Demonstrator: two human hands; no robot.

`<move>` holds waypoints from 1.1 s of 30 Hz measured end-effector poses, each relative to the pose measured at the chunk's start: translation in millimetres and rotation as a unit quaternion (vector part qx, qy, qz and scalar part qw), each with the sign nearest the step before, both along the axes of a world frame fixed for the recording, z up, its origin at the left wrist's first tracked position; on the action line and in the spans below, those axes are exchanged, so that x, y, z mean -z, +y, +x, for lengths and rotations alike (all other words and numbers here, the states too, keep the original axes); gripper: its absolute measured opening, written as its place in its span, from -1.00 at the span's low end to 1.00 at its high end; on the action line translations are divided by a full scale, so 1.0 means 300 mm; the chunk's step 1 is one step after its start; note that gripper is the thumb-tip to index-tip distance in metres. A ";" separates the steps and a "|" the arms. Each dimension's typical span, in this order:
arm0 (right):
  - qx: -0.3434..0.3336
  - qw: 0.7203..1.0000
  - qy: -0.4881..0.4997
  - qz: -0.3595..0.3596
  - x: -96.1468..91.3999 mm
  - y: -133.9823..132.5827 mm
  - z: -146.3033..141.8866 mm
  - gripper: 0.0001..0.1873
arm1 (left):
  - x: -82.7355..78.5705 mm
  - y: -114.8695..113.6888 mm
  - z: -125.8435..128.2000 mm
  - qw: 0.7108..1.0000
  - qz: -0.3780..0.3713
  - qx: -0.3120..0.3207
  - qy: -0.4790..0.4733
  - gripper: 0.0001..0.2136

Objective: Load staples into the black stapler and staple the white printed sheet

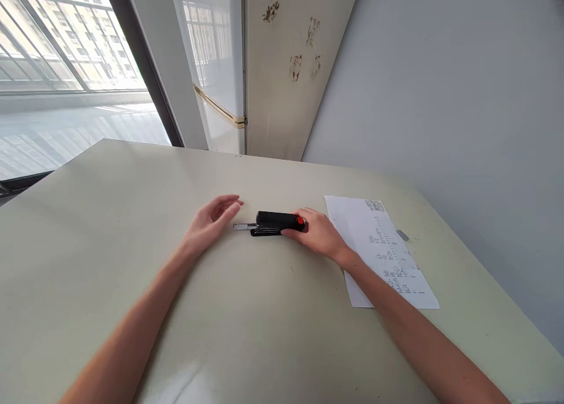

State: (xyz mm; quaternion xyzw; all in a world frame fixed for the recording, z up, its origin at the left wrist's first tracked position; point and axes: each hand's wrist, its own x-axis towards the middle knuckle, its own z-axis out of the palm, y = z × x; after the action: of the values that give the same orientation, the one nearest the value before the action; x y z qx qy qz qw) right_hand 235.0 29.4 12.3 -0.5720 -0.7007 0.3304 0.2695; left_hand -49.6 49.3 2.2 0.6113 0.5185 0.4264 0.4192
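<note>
A black stapler (274, 222) with a red button at its right end lies on the pale table (247, 322). A silver metal tray sticks out of its left end. My right hand (319, 234) grips the stapler's right end, fingers curled round it. Just left of the silver tip hovers my left hand (211, 221), fingers stretched out and apart, holding nothing.
A printed white paper sheet (381, 248) lies to the right of my right hand. A small grey strip of staples (402, 235) sits beyond the sheet. A white fridge (247, 63) and a grey wall stand behind the table; a large window is at the left.
</note>
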 end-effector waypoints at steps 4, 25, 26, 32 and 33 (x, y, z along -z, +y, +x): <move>0.020 0.987 0.102 -0.125 -0.024 -0.021 -0.013 -0.55 | 0.003 0.013 0.023 0.961 -0.048 -0.105 -0.251 -0.55; 0.037 0.776 0.434 -0.455 -0.054 -0.139 -0.092 -0.65 | 0.020 -0.067 0.174 0.804 -0.239 -0.091 -0.537 -0.80; 0.036 0.788 0.426 -0.443 -0.060 -0.143 -0.088 -0.64 | 0.023 -0.064 0.173 0.804 -0.234 -0.096 -0.538 -0.83; 0.059 0.912 0.316 -0.254 -0.090 -0.141 -0.020 -0.49 | 0.054 -0.053 0.161 0.862 -0.165 -0.120 -0.463 -0.77; 0.069 0.932 0.286 -0.211 -0.090 -0.137 -0.006 -0.49 | 0.057 -0.054 0.161 0.879 -0.146 -0.127 -0.437 -0.73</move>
State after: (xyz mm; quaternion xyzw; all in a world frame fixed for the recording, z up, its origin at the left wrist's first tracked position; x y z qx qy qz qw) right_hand 233.3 -11.7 39.4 -0.5440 -0.4666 0.6007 0.3542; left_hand -1.4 33.0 -14.8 0.2242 0.4121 0.6190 0.6299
